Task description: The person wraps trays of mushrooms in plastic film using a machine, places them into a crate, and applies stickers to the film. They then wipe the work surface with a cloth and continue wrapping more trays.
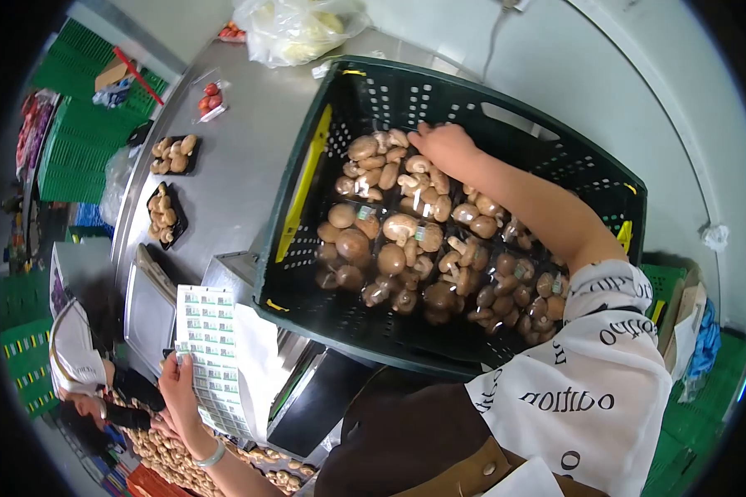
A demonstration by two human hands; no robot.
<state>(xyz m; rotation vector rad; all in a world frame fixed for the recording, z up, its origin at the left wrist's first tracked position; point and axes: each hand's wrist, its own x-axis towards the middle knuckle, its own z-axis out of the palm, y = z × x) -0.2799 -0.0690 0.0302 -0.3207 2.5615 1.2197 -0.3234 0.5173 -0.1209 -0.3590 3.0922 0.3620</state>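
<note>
A dark green crate (472, 356) holds several wrapped packs of brown mushrooms (352, 244), some with small labels. My right hand (445, 147) reaches into the crate's far side, its fingers bent at the edge of a mushroom pack (379, 157); whether it grips the pack is unclear. At the lower left, my left hand (178, 389) has its fingers closed at the edge of a sheet of printed labels (211, 356). White backing paper (259, 356) lies beside the sheet.
Two trays of mushrooms (174, 155) (164, 217), a pack of red fruit (210, 101) and a plastic bag (294, 29) rest on the metal table (249, 132). A co-worker (79, 356) is at the lower left near loose mushrooms (162, 455). Green crates (83, 157) stand at the left.
</note>
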